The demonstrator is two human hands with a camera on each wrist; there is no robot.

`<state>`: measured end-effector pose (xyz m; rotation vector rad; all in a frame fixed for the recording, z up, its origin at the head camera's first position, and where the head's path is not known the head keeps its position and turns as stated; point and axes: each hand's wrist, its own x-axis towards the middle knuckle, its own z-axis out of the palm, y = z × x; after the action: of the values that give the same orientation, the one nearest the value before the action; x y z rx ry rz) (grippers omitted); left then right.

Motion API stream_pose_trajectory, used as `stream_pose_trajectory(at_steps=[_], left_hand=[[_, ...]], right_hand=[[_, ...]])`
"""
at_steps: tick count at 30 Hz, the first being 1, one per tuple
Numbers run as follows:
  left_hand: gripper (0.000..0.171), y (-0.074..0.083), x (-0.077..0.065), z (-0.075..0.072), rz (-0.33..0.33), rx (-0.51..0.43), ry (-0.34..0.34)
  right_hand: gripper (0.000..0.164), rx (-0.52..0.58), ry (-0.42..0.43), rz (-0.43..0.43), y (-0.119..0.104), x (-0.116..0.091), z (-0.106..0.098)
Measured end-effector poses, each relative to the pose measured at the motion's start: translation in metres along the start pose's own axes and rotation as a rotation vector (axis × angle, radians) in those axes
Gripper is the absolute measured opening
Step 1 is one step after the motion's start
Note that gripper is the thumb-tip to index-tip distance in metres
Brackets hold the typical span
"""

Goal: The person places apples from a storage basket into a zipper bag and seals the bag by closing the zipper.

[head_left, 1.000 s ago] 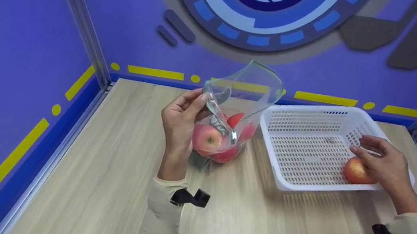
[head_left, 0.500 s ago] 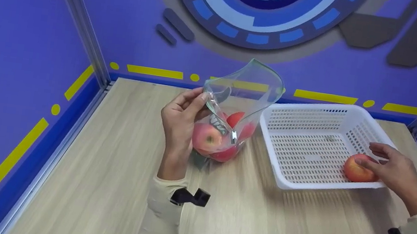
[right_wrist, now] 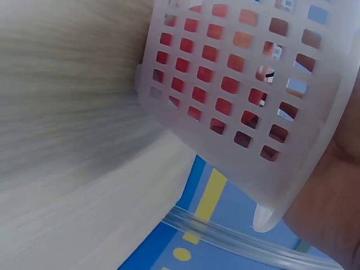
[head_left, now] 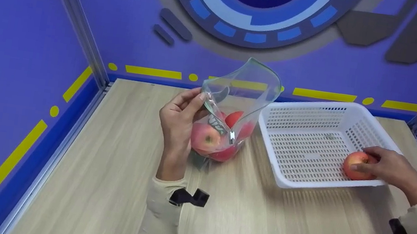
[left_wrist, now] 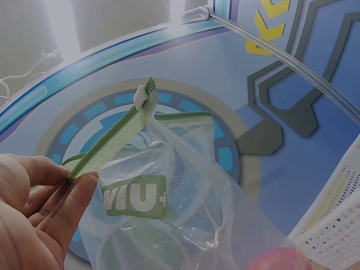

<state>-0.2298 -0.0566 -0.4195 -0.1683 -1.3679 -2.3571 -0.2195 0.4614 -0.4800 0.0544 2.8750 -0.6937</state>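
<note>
My left hand (head_left: 178, 123) pinches the rim of a clear zip bag (head_left: 255, 85) between thumb and fingers, and the bag's mouth gapes. Several red apples (head_left: 207, 139) sit in the bottom of the bag, which rests on the table. In the left wrist view the bag's green zip edge (left_wrist: 115, 138) runs from my fingertips up to a white slider (left_wrist: 140, 97). My right hand (head_left: 397, 168) holds an apple (head_left: 354, 168) in the near right corner of a white basket (head_left: 328, 187), thumb in front and fingers behind. The right wrist view sees this apple only through the basket's holes.
The basket's perforated wall (right_wrist: 247, 163) stands between the right wrist camera and the apple. A wooden table (head_left: 114, 161) carries bag and basket. Blue printed panels (head_left: 9, 66) enclose the back and sides, with metal posts at the corners.
My right hand drew back a little to the right, then came in over the apple and closed its fingers round it. The left hand and the bag have stayed nearly still.
</note>
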Motion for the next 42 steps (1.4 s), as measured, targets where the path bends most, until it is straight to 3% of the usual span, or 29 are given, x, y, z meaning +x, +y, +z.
stream_pose_trajectory(at_steps=[10,17,24,42], left_hand=[[0.018,0.001,-0.002,-0.002,-0.003,0.014,-0.003],[0.017,0.003,-0.002,0.000,-0.008,-0.010,0.001],[0.016,0.001,-0.001,0.001,-0.014,-0.007,0.008],[0.018,0.001,-0.002,0.002,-0.021,0.033,0.006]], right_hand=[[0.103,0.004,0.013,0.003,-0.003,0.000,0.001],[0.108,0.083,0.029,0.031,-0.006,-0.003,0.002],[0.107,0.160,0.097,0.039,-0.016,-0.004,0.004],[0.073,0.362,0.305,-0.187,-0.083,-0.011,-0.003]])
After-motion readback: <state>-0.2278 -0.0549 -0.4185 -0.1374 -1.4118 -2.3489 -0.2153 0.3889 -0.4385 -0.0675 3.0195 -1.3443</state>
